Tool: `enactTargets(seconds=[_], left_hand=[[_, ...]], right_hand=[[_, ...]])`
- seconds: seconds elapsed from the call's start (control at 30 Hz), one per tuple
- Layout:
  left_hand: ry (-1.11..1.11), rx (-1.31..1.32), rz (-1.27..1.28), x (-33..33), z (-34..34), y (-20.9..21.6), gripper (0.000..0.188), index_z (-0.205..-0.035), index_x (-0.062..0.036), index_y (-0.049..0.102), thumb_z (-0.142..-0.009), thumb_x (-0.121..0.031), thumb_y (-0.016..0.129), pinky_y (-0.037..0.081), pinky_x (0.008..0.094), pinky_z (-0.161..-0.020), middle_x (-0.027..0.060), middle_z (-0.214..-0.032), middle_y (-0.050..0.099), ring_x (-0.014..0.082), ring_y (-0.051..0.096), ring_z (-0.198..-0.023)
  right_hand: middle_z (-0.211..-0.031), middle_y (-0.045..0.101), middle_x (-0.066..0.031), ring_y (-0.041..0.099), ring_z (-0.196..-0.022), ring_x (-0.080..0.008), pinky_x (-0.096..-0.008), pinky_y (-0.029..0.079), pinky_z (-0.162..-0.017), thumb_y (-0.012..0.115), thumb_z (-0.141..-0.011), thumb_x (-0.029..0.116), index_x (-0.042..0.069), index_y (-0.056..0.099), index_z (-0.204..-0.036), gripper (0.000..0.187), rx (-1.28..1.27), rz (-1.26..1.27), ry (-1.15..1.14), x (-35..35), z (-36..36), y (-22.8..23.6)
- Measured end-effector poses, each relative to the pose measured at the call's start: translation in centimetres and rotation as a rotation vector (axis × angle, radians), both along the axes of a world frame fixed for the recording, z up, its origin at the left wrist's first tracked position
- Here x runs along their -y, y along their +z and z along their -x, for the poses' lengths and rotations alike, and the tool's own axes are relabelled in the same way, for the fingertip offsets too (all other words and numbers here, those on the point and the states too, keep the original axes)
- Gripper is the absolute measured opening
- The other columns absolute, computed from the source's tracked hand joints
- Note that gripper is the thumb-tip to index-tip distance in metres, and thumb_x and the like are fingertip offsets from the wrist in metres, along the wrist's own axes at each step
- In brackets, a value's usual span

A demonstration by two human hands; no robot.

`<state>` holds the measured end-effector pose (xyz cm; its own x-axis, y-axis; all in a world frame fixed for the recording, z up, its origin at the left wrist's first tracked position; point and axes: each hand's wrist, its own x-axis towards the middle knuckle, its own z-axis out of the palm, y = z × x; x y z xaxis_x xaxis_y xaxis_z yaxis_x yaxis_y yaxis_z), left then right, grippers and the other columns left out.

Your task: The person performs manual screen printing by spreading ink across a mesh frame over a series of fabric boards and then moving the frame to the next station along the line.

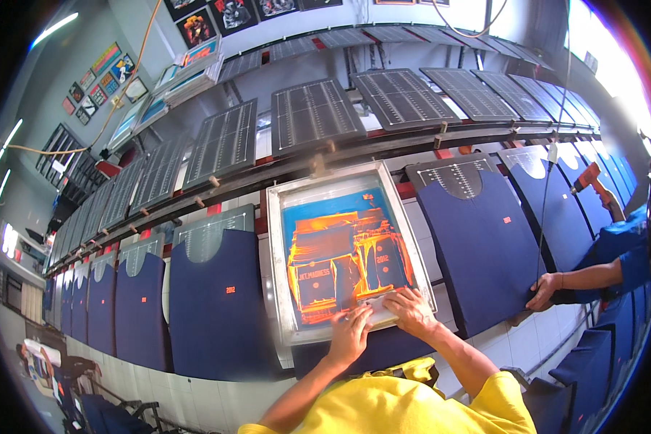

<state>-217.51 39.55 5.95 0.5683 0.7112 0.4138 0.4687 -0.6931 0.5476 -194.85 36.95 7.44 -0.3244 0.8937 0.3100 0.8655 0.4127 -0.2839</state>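
Observation:
A silk-screen frame (276, 249) with pale edges lies in front of me over a dark blue garment panel (318, 356). Orange ink is smeared across its blue mesh (304, 217). At the frame's near end, my left hand (349, 336) and my right hand (411, 312) are side by side, fingers closed on a pale squeegee (380, 312). My fingers cover much of the squeegee, and its blade edge is hidden. The left hand is slightly nearer to me than the right.
Dark blue panels (213, 311) with small orange prints lie on boards to both sides. Bare grey boards (315, 116) line the far side of the rail. At right, a co-worker's hand (546, 291) touches a panel edge, near an orange heat gun (599, 189). A cable (552, 155) hangs there.

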Motion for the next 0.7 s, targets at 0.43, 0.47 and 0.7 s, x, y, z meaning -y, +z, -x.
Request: enactTargets(seconds=[0.43, 0.47, 0.7], left_hand=[[-0.077, 0.141, 0.033, 0.3, 2.9, -1.4, 0.035, -0.126, -0.0023, 0.059, -0.093, -0.012, 0.063, 0.04, 0.0459, -0.103, 0.0133, -0.128, 0.064, 0.0309, 0.058, -0.124], [-0.02, 0.193, 0.061, -0.5, 3.9, -1.6, 0.033, -0.125, -0.0016, 0.06, -0.094, -0.011, 0.061, 0.041, 0.0459, -0.103, 0.0153, -0.127, 0.064, 0.0332, 0.058, -0.123], [0.439, 0.211, -0.003, -6.8, 12.4, -3.6, 0.044, -0.138, 0.0083, 0.049, -0.096, -0.006, 0.052, 0.038, 0.0457, -0.113, 0.0287, -0.141, 0.051, 0.0415, 0.048, -0.134]], right_hand=[[-0.135, 0.057, -0.0118, 0.051, -0.129, -0.0303, -0.045, 0.04, -0.107, 0.072, -0.087, 0.04, 0.006, 0.061, -0.127, 0.054, -0.089, 0.066, -0.131, 4.1, 1.5, 0.5], [-0.134, 0.058, -0.014, 0.052, -0.129, -0.0317, -0.0463, 0.041, -0.107, 0.068, -0.091, 0.034, 0.006, 0.062, -0.126, 0.046, -0.176, 0.078, -0.193, 3.8, 1.1, -0.1], [-0.138, 0.056, -0.0183, 0.052, -0.13, -0.0348, -0.0431, 0.043, -0.108, 0.056, -0.1, 0.026, 0.005, 0.063, -0.126, 0.033, -0.502, -0.062, -0.594, 0.7, -2.6, -2.6]])
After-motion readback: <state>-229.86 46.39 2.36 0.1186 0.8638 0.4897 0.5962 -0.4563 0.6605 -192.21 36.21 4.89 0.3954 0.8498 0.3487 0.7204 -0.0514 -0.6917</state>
